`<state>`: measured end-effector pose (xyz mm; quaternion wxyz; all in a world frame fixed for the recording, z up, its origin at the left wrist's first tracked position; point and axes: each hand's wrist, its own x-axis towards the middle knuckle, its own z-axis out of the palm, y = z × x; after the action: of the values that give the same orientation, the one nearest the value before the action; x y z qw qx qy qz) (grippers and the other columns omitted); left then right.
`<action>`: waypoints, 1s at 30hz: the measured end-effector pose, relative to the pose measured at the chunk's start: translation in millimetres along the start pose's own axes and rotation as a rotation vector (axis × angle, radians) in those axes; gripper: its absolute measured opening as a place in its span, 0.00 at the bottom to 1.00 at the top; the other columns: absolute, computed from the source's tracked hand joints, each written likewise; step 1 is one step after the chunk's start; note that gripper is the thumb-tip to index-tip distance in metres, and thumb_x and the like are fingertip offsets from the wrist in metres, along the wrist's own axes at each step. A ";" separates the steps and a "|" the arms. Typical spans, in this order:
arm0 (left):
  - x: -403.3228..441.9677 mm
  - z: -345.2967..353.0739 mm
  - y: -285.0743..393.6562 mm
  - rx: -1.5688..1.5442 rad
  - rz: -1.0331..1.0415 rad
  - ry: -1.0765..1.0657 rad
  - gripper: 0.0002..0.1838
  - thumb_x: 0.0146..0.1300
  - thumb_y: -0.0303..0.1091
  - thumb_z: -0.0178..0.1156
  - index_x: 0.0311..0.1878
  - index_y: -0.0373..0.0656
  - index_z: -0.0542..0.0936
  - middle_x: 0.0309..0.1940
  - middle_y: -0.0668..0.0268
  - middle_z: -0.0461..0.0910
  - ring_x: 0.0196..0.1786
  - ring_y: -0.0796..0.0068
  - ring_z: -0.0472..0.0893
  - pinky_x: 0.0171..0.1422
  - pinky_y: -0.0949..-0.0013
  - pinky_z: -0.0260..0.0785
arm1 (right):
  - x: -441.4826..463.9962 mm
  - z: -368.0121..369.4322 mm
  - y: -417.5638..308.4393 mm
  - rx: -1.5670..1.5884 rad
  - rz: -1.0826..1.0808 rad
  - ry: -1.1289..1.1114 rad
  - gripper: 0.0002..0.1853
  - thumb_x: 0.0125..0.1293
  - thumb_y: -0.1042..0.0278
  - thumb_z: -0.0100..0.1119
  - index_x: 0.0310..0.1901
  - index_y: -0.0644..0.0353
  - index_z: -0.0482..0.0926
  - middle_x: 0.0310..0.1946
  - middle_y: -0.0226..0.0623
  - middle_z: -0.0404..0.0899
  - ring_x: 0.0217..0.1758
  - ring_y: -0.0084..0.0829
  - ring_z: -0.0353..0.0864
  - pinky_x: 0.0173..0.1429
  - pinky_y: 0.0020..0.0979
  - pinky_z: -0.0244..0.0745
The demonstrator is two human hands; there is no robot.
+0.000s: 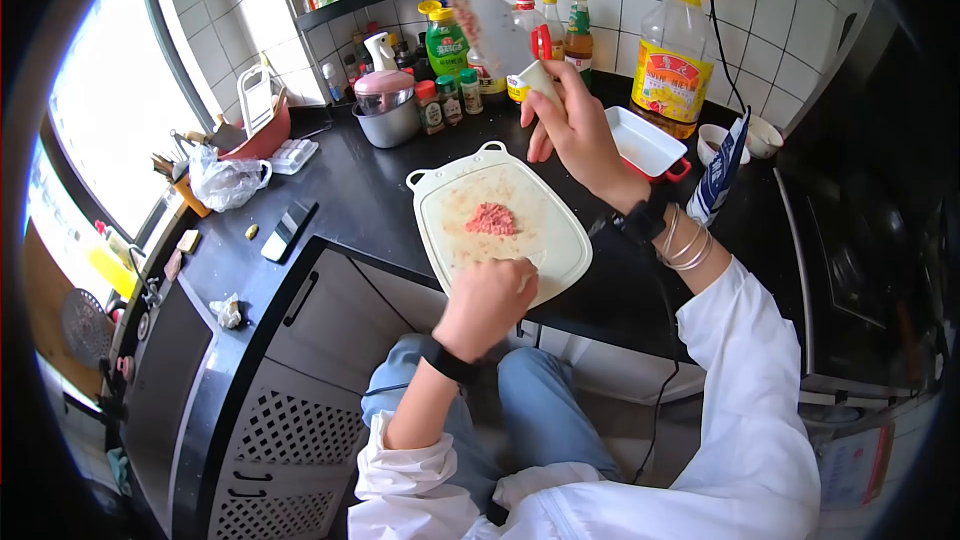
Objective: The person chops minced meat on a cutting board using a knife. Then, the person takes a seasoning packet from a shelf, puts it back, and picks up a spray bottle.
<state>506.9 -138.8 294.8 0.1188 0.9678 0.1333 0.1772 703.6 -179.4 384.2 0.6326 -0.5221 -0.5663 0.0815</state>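
The right hand is raised above the far right part of the worktop, its fingers wrapped around the pale handle of a cleaver. The broad blade stands up and to the left of the hand, in front of the bottles, with pink bits of meat stuck along its far side. On the worktop, close to its front edge, lies a whitish cutting board with two looped handles at its far corners. A small heap of minced meat sits near the middle of the board, with smears around it. The left hand is curled into a fist over the board's near edge, just short of the meat; whether it holds anything, or touches the board, I cannot tell. Toward the worktop's back edge, left of the cleaver, stand a grey pot with a pink top and a row of spice jars. Right of the raised hand are a white dish with red handles, a large oil bottle and a blue packet. On the worktop's left stretch, a phone lies along the inner edge, with a plastic bag farther back.
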 end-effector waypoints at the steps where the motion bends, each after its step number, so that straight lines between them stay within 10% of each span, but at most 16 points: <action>1: 5.3 -8.1 -7.5 -0.094 -0.013 -0.031 0.08 0.64 0.32 0.58 0.41 0.43 0.84 0.34 0.58 0.85 0.33 0.58 0.84 0.40 0.61 0.76 | 4.5 -3.9 -2.0 -0.094 -0.026 -0.029 0.15 0.71 0.69 0.55 0.56 0.61 0.68 0.27 0.38 0.79 0.25 0.27 0.82 0.29 0.30 0.74; 5: 23.1 -7.4 -51.4 -0.452 -0.008 0.107 0.10 0.64 0.31 0.58 0.45 0.41 0.83 0.37 0.52 0.84 0.42 0.52 0.83 0.50 0.60 0.75 | 12.2 -22.8 13.9 -0.572 -0.441 -0.090 0.12 0.66 0.66 0.60 0.49 0.60 0.75 0.24 0.47 0.79 0.28 0.47 0.81 0.32 0.41 0.73; 16: 7.0 40.4 -88.5 0.095 -0.269 0.190 0.26 0.69 0.37 0.54 0.68 0.40 0.66 0.71 0.51 0.63 0.74 0.49 0.60 0.75 0.49 0.53 | -50.4 -13.2 82.3 -0.750 0.306 -0.550 0.18 0.66 0.57 0.55 0.35 0.69 0.79 0.30 0.61 0.80 0.38 0.60 0.82 0.47 0.50 0.78; 23: 6.2 47.4 -82.9 0.111 -0.312 0.194 0.26 0.72 0.41 0.49 0.69 0.41 0.65 0.73 0.51 0.61 0.76 0.51 0.58 0.76 0.48 0.50 | -43.9 -11.5 60.3 -0.378 0.249 -0.352 0.18 0.69 0.58 0.54 0.34 0.69 0.75 0.24 0.58 0.77 0.31 0.58 0.80 0.38 0.52 0.73; 30: 6.9 41.3 -80.5 0.121 -0.347 0.420 0.19 0.68 0.37 0.59 0.59 0.41 0.73 0.63 0.57 0.73 0.71 0.54 0.65 0.73 0.53 0.54 | -48.1 -13.4 63.3 -0.737 0.271 -0.571 0.23 0.69 0.52 0.53 0.39 0.70 0.79 0.30 0.59 0.80 0.39 0.58 0.82 0.45 0.49 0.77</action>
<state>511.3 -68.9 237.0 0.0593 0.8778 0.3293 0.3428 728.6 -192.5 308.7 0.2086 -0.7372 -0.6353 0.0971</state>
